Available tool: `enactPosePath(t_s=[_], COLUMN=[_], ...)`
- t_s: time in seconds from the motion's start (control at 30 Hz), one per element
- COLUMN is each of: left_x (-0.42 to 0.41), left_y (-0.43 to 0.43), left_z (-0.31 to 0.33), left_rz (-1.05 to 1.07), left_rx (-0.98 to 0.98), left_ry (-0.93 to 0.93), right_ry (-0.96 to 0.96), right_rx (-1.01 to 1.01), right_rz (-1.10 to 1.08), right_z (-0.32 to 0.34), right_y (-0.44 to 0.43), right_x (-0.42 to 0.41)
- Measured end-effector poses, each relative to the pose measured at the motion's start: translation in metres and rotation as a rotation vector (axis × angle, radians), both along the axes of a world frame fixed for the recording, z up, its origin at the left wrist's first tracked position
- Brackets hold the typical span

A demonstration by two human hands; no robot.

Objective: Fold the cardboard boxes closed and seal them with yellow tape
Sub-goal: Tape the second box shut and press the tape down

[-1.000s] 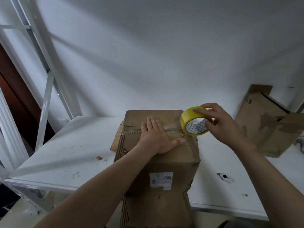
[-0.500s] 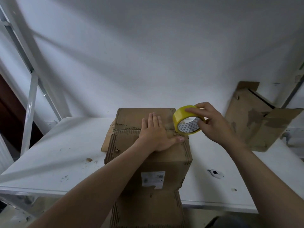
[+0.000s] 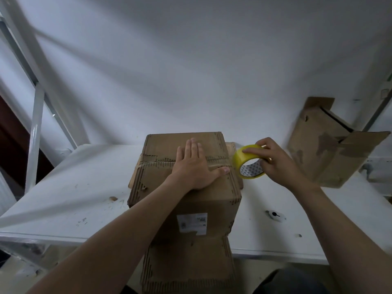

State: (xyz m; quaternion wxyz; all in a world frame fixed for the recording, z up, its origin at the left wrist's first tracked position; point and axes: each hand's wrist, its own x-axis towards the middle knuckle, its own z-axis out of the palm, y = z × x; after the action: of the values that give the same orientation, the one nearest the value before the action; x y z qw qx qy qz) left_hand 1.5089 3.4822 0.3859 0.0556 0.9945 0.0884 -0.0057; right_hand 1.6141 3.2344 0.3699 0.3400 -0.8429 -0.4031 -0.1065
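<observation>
the box [image 3: 186, 200] is matt brown cardboard, rough and torn at the edges, with a paper label [image 3: 192, 224]. the tape roll [image 3: 247, 161] is glossy yellow plastic. the table [image 3: 70, 196] is smooth white, scuffed.

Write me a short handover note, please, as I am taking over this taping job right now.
Left hand: flat, pressing the closed flaps of the cardboard box on the white table.
Right hand: grips the yellow tape roll at the box's right top edge.
Done: flaps folded; tape seems laid along the top seam.
To do: cut the tape, smooth it down; then the second box at the right, flaps open.
</observation>
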Motion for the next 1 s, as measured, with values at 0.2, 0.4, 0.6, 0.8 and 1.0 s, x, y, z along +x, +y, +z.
enactPosePath(t_s=[0.2,0.4,0.6,0.8,1.0], left_x=[-0.002,-0.005,-0.021,-0.047,-0.095], left_y=[0.001,-0.016,-0.047,-0.056,-0.024], left_z=[-0.001,0.005,0.005,0.014,0.014], left_rz=[-0.028,-0.161,-0.178,-0.208,-0.389], left_rx=[0.027,0.079,0.012,-0.017,0.001], left_ry=[-0.003,0.011,0.082,0.097,0.146], right_ry=[0.064,0.067,0.142,0.137,0.104], right_rx=[0.058,0.04,-0.074,-0.181,-0.012], right_rz=[-0.024,-0.047,-0.067,-0.076,-0.022], right_z=[-0.017,-0.018,-0.008,0.023,0.045], right_y=[0.012,0.012,0.008,0.011,0.031], right_x=[-0.005,-0.012,-0.021,-0.039,-0.052])
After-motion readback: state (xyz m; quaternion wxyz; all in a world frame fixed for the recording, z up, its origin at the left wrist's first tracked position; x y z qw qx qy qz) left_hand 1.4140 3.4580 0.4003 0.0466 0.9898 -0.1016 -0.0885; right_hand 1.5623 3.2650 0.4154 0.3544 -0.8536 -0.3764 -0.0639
